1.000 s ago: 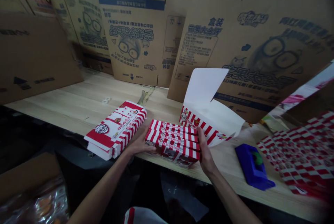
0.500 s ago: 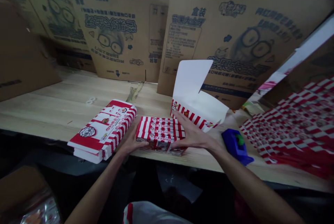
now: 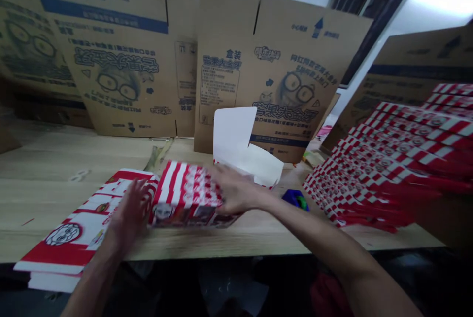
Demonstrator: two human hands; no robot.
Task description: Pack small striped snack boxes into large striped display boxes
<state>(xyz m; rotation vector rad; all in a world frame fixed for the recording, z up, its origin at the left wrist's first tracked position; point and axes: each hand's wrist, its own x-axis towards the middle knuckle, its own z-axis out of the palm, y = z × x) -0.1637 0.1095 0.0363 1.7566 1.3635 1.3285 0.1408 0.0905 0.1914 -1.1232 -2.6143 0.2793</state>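
Observation:
Both my hands clamp a block of several red-and-white striped small boxes (image 3: 186, 193) near the front edge of the wooden table (image 3: 55, 179). My left hand (image 3: 129, 211) presses its left end with fingers together. On the block's right side my right hand (image 3: 234, 191) lies curled over the top. The block is tilted, its end faces toward me. Just behind it stands an open striped carton (image 3: 242, 152) with its white lid raised. A stack of flat striped carton blanks (image 3: 77, 228) lies under and to the left of my left hand.
Large printed cardboard shipping boxes (image 3: 258, 70) lean along the back of the table. A big slanting pile of striped small boxes (image 3: 388, 159) fills the right side. A blue tape dispenser (image 3: 295, 199) sits right of my right forearm.
The block has been tipped up and squeezed between both hands. The camera has lifted and swung right, bringing the striped pile and box tops into view.

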